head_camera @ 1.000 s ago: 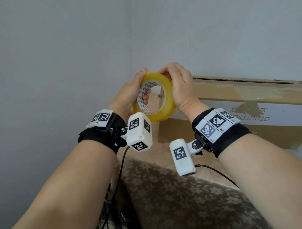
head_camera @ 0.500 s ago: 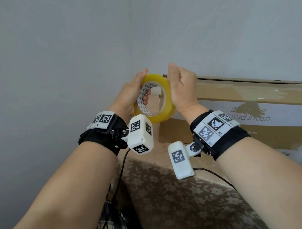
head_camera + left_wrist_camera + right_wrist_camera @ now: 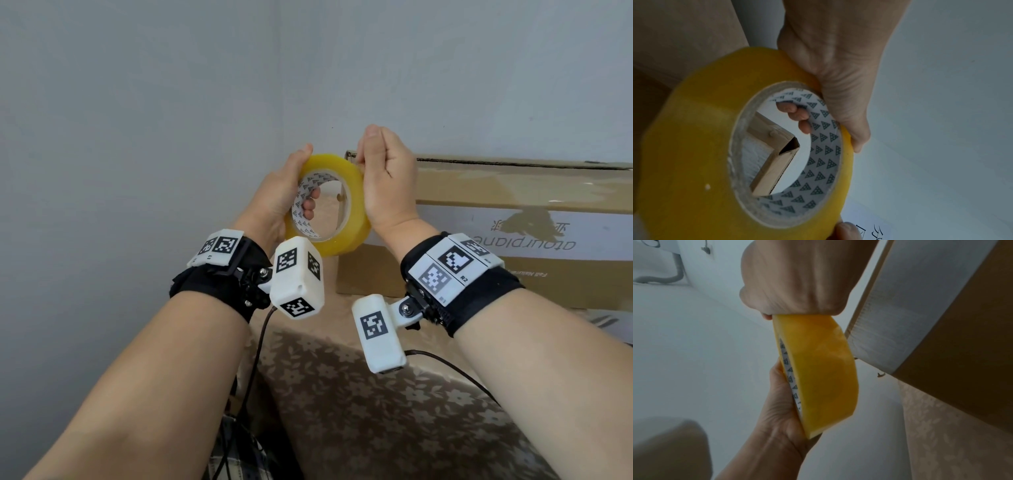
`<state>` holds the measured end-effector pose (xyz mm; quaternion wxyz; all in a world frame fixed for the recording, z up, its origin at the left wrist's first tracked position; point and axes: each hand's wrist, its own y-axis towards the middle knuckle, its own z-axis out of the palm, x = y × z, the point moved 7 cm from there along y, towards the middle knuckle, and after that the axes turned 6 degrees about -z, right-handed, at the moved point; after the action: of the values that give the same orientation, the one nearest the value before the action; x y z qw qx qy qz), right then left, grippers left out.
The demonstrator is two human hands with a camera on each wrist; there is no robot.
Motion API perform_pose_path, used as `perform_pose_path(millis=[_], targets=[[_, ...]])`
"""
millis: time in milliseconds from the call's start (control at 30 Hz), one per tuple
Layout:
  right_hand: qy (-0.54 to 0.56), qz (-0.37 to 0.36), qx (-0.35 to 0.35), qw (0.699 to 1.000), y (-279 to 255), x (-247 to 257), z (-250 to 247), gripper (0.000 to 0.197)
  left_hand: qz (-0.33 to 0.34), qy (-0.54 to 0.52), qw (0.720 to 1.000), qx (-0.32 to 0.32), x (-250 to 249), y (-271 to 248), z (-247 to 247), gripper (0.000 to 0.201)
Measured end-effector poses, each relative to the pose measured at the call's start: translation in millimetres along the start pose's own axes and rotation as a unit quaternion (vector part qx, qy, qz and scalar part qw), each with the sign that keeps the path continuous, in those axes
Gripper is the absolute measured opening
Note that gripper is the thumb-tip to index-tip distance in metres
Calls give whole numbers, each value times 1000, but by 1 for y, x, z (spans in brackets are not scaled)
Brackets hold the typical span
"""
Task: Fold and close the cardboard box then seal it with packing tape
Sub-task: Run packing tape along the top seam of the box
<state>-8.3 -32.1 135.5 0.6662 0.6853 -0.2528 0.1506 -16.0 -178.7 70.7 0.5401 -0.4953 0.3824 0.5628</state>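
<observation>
A yellow roll of packing tape (image 3: 358,205) (image 3: 694,146) (image 3: 822,369) is held upright in the air, in front of the box's left corner. My left hand (image 3: 277,195) (image 3: 838,65) (image 3: 781,402) grips it, fingers hooked through the patterned core and thumb on the outer rim. My right hand (image 3: 387,178) (image 3: 793,280) has its fingers curled and pinches the roll's upper right edge, thumb pointing up. The tape's loose end is hidden. The brown cardboard box (image 3: 513,185) (image 3: 962,321) with a white printed band stands behind on the table, its top edge level.
The table wears a floral brown cloth (image 3: 376,394), and its near left corner lies under my wrists. Grey walls meet in a corner just behind the roll. Camera cables hang from both wrists toward my lap.
My right hand has turned from lying over the top of the roll to pinching its upper right edge with the thumb raised. The left hand's grip is the same.
</observation>
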Motion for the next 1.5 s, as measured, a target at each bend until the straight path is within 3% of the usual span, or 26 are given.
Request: perform_pose_path(millis=[433,633,700,767,833,900,967,1067,1200,1367,1433,1500], targets=[[17,-56,-8,998,2,13,2,29,27,-8,1000,11,-6,-3,0,47],[-9,-43,2,999,-6,5,3,30,60,16,998,-2,-10,-5,-5,45],[19,-4,5,1000,-9,-1,2,27,68,19,998,0,-8,-6,-5,46],[65,92,22,993,-10,-13,5,24,97,-1,995,-1,-13,-6,-5,45],[126,233,96,959,-14,-29,14,47,133,-66,989,-4,-22,-11,-7,43],[194,287,201,916,-21,-27,24,53,172,-85,981,-25,-30,-13,-12,49],[202,261,247,911,-18,-12,27,40,207,-53,976,-49,-36,-14,-16,49],[141,205,242,938,-4,8,21,18,278,57,955,-90,-54,-22,-16,30],[41,140,262,954,16,22,12,8,334,158,928,-51,-87,-34,1,21],[-51,94,247,963,36,18,3,21,391,346,850,-73,-114,-40,26,21],[-92,74,246,962,39,16,0,22,381,360,847,-88,-117,-38,29,18],[-172,28,262,949,40,14,-3,25,353,347,864,-88,-118,-34,28,14]])
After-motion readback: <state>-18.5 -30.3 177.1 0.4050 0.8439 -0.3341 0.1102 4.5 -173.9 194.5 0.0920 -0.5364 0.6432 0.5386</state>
